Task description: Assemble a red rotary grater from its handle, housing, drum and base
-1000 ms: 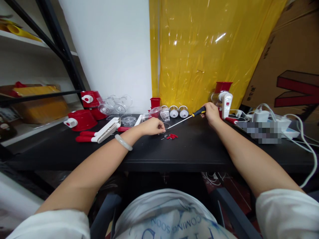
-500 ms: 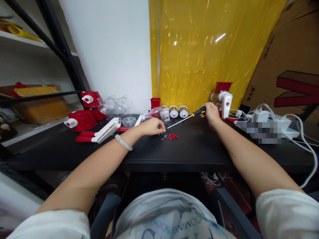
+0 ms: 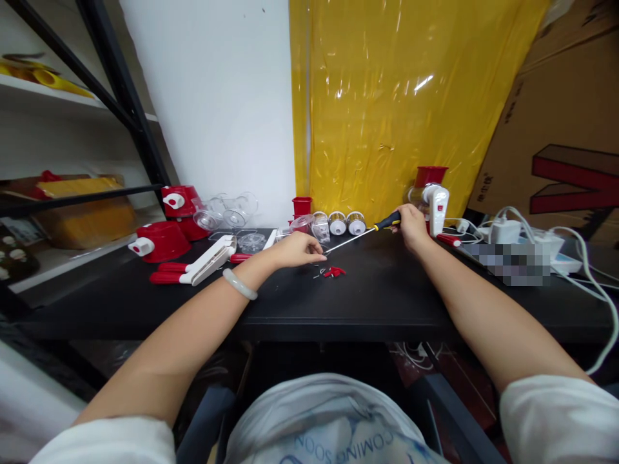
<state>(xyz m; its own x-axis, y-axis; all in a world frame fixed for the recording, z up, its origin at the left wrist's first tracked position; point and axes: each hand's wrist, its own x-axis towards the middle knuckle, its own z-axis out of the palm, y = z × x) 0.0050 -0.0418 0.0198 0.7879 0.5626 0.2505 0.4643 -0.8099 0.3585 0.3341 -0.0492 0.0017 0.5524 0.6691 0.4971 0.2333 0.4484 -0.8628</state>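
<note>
My right hand (image 3: 412,227) is closed round the yellow-and-black handle of a screwdriver (image 3: 385,222). Its long shaft slopes down and left, with the tip at the fingertips of my left hand (image 3: 304,249). Those left fingers are pinched together at the tip; whatever small thing may be between them is too small to make out. Just in front of that hand, small red plastic pieces (image 3: 334,272) and tiny metal bits (image 3: 319,273) lie on the black table (image 3: 367,303). Behind the shaft stand two round white-faced drums (image 3: 337,223) with metallic sides.
Red bases (image 3: 162,241) and white-and-red handles (image 3: 213,259) lie at the left, with clear plastic parts (image 3: 235,212) behind. A red hopper (image 3: 302,206) stands centre back. At the right are a white-and-red grater (image 3: 439,207) and chargers with white cables (image 3: 505,229).
The view has tilted slightly, so the tabletop appears a little lower. My left fingertips have shifted slightly to the right along with the screwdriver's tip; my right hand keeps its hold.
</note>
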